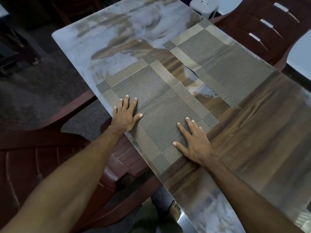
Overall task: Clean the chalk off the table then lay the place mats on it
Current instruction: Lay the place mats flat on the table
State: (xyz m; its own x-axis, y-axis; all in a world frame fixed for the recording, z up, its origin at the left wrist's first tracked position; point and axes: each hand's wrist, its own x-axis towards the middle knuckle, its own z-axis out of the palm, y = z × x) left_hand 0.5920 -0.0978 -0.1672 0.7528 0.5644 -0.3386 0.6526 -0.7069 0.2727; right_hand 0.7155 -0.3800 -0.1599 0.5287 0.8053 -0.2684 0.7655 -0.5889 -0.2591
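Note:
A woven grey-brown place mat (158, 105) lies flat at the near edge of the glossy wood-grain table (249, 132). My left hand (125, 115) presses on the mat's left part with straight, spread fingers. My right hand (193, 142) lies flat on its near right part, fingers also spread. A second place mat (218, 63) of the same weave lies farther back on the right side of the table, apart from both hands. Pale whitish smears (134, 22) cover the far left part of the tabletop.
A dark red plastic chair (117, 162) stands under the table's near edge below my left arm. Another red chair (269, 27) stands at the far right side. A white stool (203, 5) is behind the table's far corner. A bare foot (175, 209) shows on the floor.

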